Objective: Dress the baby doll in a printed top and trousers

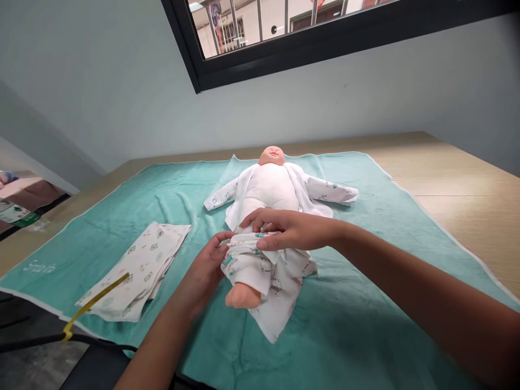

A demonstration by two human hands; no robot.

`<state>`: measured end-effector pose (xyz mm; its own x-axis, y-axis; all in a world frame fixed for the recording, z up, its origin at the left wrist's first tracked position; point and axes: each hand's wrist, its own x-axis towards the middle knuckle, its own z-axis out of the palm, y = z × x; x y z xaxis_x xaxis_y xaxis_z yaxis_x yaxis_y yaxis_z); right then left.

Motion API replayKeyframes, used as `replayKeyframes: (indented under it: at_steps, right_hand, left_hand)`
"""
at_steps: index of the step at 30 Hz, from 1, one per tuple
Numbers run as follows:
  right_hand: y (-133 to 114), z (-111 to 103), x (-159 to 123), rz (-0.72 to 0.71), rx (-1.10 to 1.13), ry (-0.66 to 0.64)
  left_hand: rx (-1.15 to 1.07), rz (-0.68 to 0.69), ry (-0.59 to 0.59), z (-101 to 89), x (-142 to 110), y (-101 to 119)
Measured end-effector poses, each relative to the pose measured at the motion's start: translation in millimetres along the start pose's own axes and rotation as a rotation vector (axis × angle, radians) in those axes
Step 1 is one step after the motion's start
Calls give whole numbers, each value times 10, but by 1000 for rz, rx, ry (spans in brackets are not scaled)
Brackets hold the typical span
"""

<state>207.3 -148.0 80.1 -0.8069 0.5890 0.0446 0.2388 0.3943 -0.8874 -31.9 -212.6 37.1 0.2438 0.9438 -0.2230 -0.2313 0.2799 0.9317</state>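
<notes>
A baby doll (pixel 270 187) lies on its back with its head toward the wall, wearing an open white jacket with patterned sleeves (pixel 331 190). Patterned white baby trousers (pixel 280 311) are bunched round one leg, whose bare foot (pixel 242 296) sticks out of the cuff. The other trouser leg lies flat on the towel. My right hand (pixel 288 227) reaches across the top of the trousers, thumb and fingers closed on the gathered cloth. At the leg's left side, my left hand (pixel 207 271) grips the edge of the same cloth; some of its fingertips are hidden.
A teal towel (pixel 365 303) covers much of the wooden table (pixel 450 179). Folded patterned cloth (pixel 142 265) lies on the left. A black cable with a yellow tie (pixel 95 298) crosses the lower left. Behind the table are a wall and a window (pixel 284 27).
</notes>
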Motion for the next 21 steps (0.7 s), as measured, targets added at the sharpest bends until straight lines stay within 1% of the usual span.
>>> replayKeyframes:
  at_steps: [2, 5, 7, 9, 12, 16, 18, 20, 21]
  right_hand:
    - [22, 7, 14, 18, 14, 10]
    - [60, 75, 42, 14, -51, 73]
    - [100, 136, 66, -2, -79, 128]
    - [152, 199, 98, -25, -84, 210]
    - [241, 282, 155, -44, -75, 351]
    - [303, 341, 211, -16, -75, 487]
    - [282, 333, 212, 17, -111, 504]
    - [239, 297, 193, 59, -147, 465]
    - [219, 269, 179, 79, -160, 434]
  left_hand:
    - [76, 18, 17, -38, 54, -71]
    - [178, 49, -61, -111, 111, -125]
    - [247, 96, -99, -138, 138, -121]
    - [301, 169, -78, -126, 170, -106]
    - [352, 267, 28, -65, 246, -109]
    - [514, 383, 227, -38, 432, -170]
    - [625, 473, 319, -63, 563, -206]
    - [718, 566, 376, -95, 714, -234]
    - [758, 629, 380, -109, 793, -243]
